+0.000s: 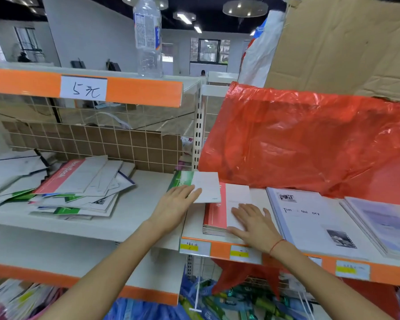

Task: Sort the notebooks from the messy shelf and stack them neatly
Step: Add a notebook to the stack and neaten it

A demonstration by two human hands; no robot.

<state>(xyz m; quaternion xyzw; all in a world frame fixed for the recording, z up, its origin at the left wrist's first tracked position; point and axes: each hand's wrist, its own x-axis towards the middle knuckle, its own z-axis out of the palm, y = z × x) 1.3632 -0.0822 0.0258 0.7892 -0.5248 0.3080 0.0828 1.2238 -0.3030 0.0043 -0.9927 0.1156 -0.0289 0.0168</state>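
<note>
Several notebooks sorted | left hand point(176, 205) flat on green-and-white notebook point(202, 185), placing it | right hand point(255, 224) spread flat on red-and-white notebook stack point(217, 212) | jumbled notebook pile point(79, 188) on left white shelf point(146, 204) remains; judged early

Two bare hands reach in: one left hand point(174, 204) and one right hand point(255, 225), the right wrist wearing one red string bracelet point(277, 245). One loose heap of notebooks point(74, 188) lies on the left shelf; too many overlap to count exactly. One green-and-white notebook point(200, 184) sits under the left hand. One stack of red-and-white notebooks point(217, 213) sits under the right hand; its number cannot be told. Two further stacks lie to the right: one white-covered point(310, 218), one pale blue point(383, 222). One clear plastic bottle point(147, 35). One red plastic sheet point(310, 139). One handwritten price sign point(83, 88). Three yellow-marked shelf labels point(352, 270).
</note>
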